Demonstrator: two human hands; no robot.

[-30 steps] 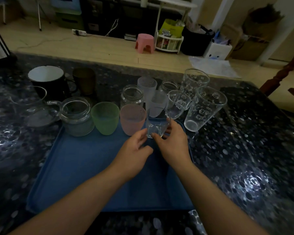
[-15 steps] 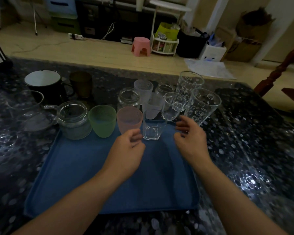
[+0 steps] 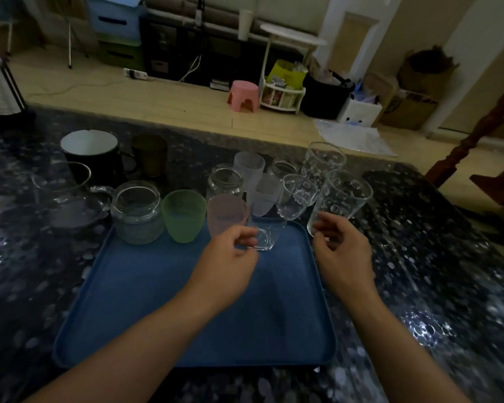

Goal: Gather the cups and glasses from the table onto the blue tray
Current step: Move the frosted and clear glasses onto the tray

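Neither grip is closed on anything. The left hand [image 3: 230, 257] is held loosely curled above the flat blue plastic tray [image 3: 146, 309], its fingertips [image 3: 249, 238] just beside the small clear glass tumbler [image 3: 266, 235] that stands at the tray's far edge; whether they touch the glass cannot be told in the dim light. The right hand [image 3: 342, 251] is open, fingers apart, at the base of the tall clear printed glass [image 3: 339, 202], which stands on the dark speckled table [image 3: 448, 257] just off the tray's far right corner.

Along the tray's far edge are noted a lidless clear glass jar [image 3: 137, 213], a frosted green cup [image 3: 183, 215], a frosted pink cup [image 3: 226, 213] and the tumbler. Behind them, on the table, remain several clear and frosted glasses, a second tall printed glass [image 3: 322, 164], a black mug with white interior [image 3: 92, 154], a brown cup [image 3: 149, 154] and a clear glass pitcher [image 3: 67, 196].

The step in hand is judged to be the taking of the tall printed glass. It should be gripped low on its body, lifted straight up clear of the stemless clear glass [image 3: 296, 196] just beside it, and set down upright in the open space next to the tumbler. The tray's front should be left free for the remaining pieces.
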